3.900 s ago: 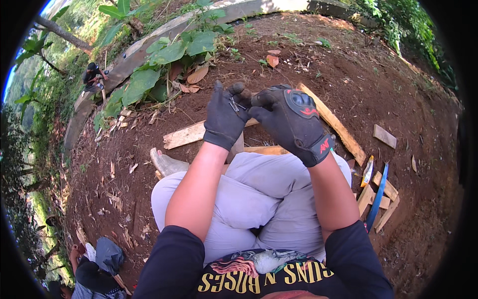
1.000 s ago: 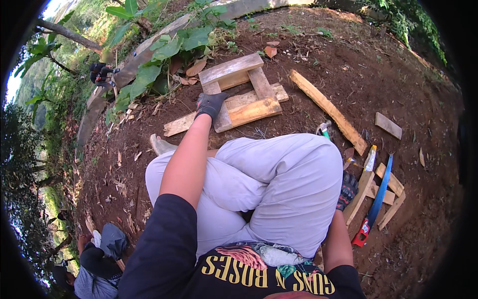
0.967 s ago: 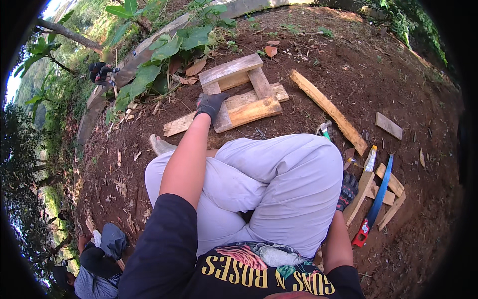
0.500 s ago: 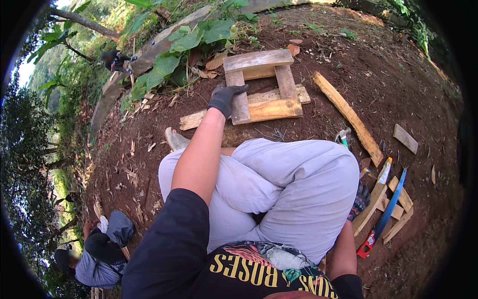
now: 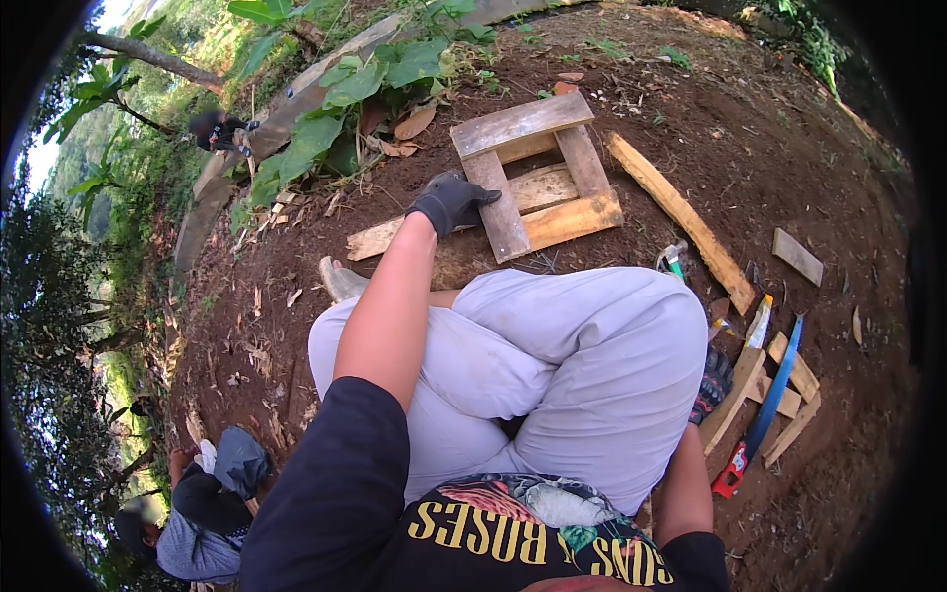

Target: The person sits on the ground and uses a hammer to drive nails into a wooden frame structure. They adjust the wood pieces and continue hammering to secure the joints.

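The person sat cross-legged on bare brown soil, knees in pale grey trousers filling the middle of the view. The left hand (image 5: 451, 202), in a dark work glove, was stretched forward and rested on the near-left upright of a rough wooden frame (image 5: 538, 173). Its fingers curled over the board's edge, though whether they gripped it or merely pressed on it could not be told. The frame lay flat on the ground just beyond the knees — weathered grey boards crossed with a fresher yellow one, and a longer plank (image 5: 380, 237) running out from beneath it to the left.

The right hand (image 5: 714, 383), also gloved, was down beside the right knee and mostly hidden by it; its state could not be told. Just beside it lay a loose heap of short wood offcuts (image 5: 784, 385) with a blue-bladed handsaw (image 5: 764, 419) having a red handle laid across them.

A long pale plank (image 5: 681, 222) lay diagonally to the right of the frame, and a small offcut (image 5: 797, 257) sat apart, further right. Broad green leaves (image 5: 345, 94) bordered the plot at the far side — a second person (image 5: 192, 513) crouched at lower left.
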The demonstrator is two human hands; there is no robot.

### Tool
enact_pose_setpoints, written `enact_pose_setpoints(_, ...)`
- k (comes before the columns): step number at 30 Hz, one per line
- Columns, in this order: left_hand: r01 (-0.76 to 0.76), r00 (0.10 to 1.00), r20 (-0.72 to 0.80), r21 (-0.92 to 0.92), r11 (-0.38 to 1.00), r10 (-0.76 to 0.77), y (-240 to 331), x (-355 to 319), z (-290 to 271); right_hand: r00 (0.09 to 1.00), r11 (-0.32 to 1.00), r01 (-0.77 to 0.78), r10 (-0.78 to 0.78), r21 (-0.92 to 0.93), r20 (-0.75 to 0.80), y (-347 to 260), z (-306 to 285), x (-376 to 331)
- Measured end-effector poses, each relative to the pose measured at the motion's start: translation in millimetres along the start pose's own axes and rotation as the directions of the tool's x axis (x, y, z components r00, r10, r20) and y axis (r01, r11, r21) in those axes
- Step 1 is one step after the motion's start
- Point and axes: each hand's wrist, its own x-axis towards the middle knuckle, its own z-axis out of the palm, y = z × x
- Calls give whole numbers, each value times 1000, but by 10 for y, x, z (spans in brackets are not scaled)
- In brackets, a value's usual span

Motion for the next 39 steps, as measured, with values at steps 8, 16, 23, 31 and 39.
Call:
enact_pose_setpoints(8, 173, 977, -212, 716, 677, -26, -177, 92, -98, 1000, 1000, 7, -7, 2, -4, -43, 12, 34)
enact_pose_setpoints(16, -295, 577, 611, 774, -560, 541, -151, -535, 409, 998, 990, -60, 58, 126, 15, -234, -471, 83)
enact_pose_setpoints(23, -434, 697, 698, 594, -678, 165, -218, -197, 422, 997, 985, -80, 77, 152, 28, -252, -545, 117)
enact_pose_setpoints(31, -418, 689, 588, 800, -430, 424, -318, -545, 398, 995, 985, -96, 92, 145, 37, -170, -449, 76)
enact_pose_setpoints(39, 103, 844, -147, 988, 113, 516, -70, -689, 829, 995, 985, -90, 82, 146, 60, -235, -545, 83)
